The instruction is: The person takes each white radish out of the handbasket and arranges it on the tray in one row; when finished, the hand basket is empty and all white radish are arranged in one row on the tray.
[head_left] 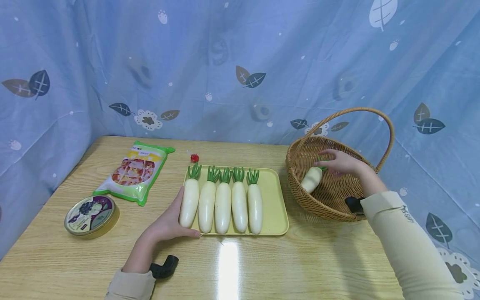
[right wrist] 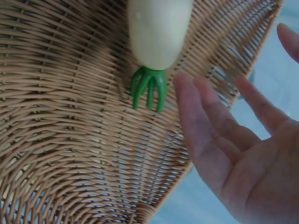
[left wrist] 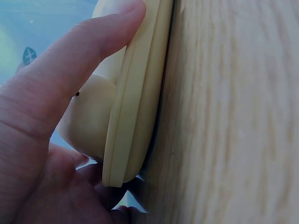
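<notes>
My left hand (head_left: 170, 221) grips the near left corner of a pale yellow tray (head_left: 275, 204), its thumb (left wrist: 112, 32) over the front rim and the other fingers along the left side. Several white radishes with green stem tops lie side by side on the tray; the leftmost radish (head_left: 190, 202) is right beside that hand. Inside the wicker basket (head_left: 296, 183) at the right, another white radish (right wrist: 160, 32) leans against the woven wall. My right hand (right wrist: 261, 163) is over the basket with fingers spread, empty, its fingertips close to the radish's green top (right wrist: 149, 86).
A green-edged food bag (head_left: 136, 173) lies at the back left, with a round tin (head_left: 91, 216) in front of it. Behind the tray is a small red item (head_left: 194, 158). The basket's tall handle (head_left: 390, 133) arches over it. A blue curtain (head_left: 210, 83) hangs behind the table.
</notes>
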Demonstrator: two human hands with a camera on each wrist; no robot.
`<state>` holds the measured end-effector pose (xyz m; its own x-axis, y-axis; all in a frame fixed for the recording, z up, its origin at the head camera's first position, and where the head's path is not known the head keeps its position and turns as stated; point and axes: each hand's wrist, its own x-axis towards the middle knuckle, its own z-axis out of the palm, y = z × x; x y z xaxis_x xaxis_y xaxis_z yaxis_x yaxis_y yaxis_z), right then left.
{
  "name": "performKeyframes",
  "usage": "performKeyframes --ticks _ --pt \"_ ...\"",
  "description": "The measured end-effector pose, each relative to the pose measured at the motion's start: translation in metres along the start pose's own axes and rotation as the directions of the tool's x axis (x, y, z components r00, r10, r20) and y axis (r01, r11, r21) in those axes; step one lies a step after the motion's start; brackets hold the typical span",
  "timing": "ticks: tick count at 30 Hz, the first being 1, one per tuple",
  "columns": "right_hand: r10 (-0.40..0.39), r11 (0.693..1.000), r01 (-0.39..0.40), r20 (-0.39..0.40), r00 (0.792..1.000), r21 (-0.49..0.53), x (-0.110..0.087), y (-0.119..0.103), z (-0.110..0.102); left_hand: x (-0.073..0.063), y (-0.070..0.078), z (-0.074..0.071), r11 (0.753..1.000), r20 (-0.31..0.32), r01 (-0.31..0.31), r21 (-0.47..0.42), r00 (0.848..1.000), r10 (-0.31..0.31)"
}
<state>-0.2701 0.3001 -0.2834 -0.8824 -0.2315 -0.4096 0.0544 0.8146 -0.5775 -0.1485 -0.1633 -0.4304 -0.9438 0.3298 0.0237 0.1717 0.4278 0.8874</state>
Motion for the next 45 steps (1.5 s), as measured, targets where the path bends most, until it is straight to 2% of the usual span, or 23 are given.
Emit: performKeyframes --ticks 5,13,29,38,45 --pt "0.069 0.997 -0.07 0.064 0.996 0.022 0.007 0.003 0.003 0.001 -0.002 0.0 1.0 -0.004 -0.006 0.006 1.0 0.006" --pt "0.114 0.993 -0.118 0.116 0.987 0.021 0.011 0.006 0.013 0.0 0.0 -0.001 1.0 0.005 0.018 0.011 1.0 -0.018" --pt "0.192 0.976 -0.204 0.158 0.969 0.07 0.018 0.012 0.029 -0.001 0.0 -0.001 0.998 0.006 0.039 0.042 0.999 -0.039" --pt "0.213 0.946 -0.259 0.229 0.95 0.194 0.022 0.008 0.036 -0.001 0.001 -0.001 0.998 0.006 0.036 0.05 0.999 -0.036" --pt "0.208 0.919 -0.27 0.229 0.951 0.287 0.027 0.007 0.042 -0.001 0.001 0.0 0.999 0.003 0.019 0.027 1.0 -0.019"
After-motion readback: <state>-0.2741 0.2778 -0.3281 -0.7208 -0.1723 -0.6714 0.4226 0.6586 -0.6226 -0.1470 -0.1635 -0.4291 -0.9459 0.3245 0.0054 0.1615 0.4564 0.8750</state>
